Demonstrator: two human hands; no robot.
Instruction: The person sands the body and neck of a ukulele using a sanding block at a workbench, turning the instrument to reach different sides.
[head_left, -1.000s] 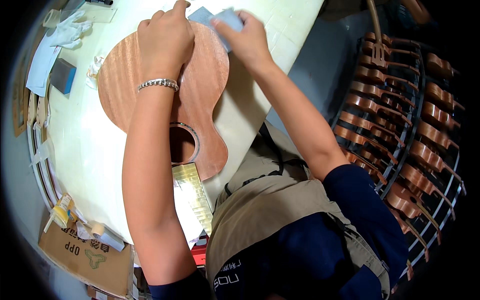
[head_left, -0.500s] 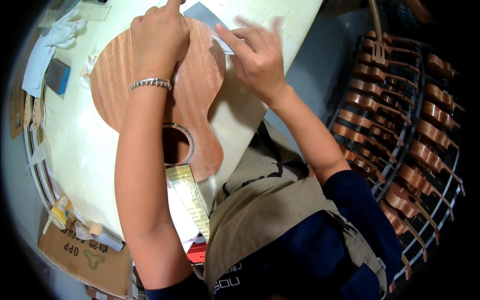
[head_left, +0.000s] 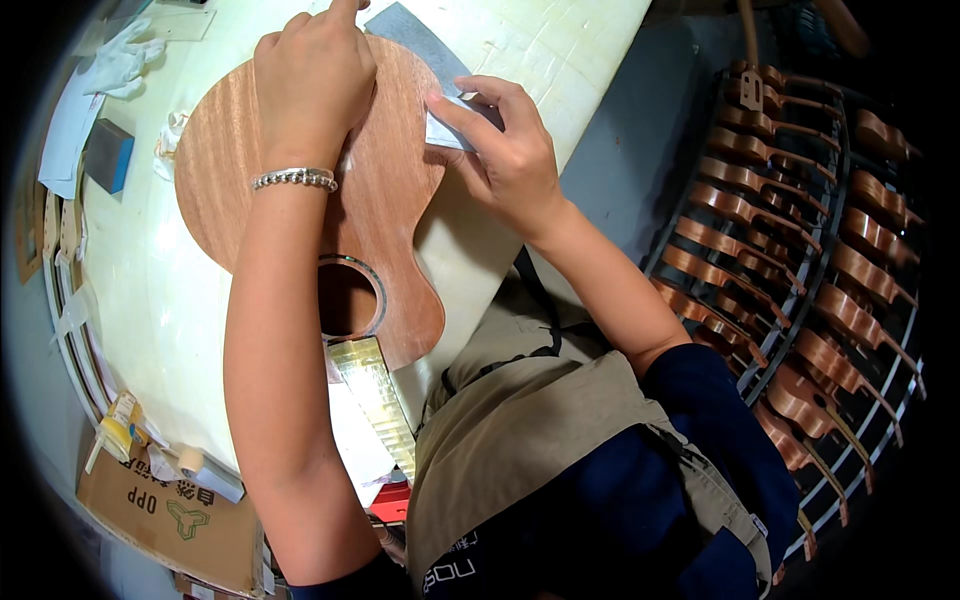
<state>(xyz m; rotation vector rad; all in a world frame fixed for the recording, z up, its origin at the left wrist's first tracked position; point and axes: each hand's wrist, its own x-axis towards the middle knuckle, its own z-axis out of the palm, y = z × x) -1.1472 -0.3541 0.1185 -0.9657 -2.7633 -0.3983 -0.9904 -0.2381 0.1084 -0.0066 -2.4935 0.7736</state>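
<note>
- I'm seeing the right hand (head_left: 510,160) pinching a grey sheet (head_left: 425,50), looks like sandpaper, at the guitar body's (head_left: 300,230) right edge; grip closed on the sheet, thumb on top, fingers under.
- Left hand (head_left: 315,85) is pressing down on the body's lower bout, fingers curled; it's holding nothing, just bracing the wood.
- The body is lying flat on the pale surface (head_left: 180,330), top up, sound hole (head_left: 345,298) toward me, partly behind the left forearm.
- Change: a second ago the right hand was up at the far edge with the sheet held higher; half a second ago the fingers were spread flat on it. Now they're folding around the sheet's near end, and the hand is sitting lower along the right rim.
- My read: the sheet is being re-gripped and worked along the edge, so the sanding looks mid-way, not finished.
- Left hand is barely shifting between frames; the body is staying put.
- Also in view: blue block (head_left: 108,155) and white glove (head_left: 125,62) at left, cardboard box (head_left: 170,510) bottom left, rack of guitar necks (head_left: 800,270) at right.
</note>
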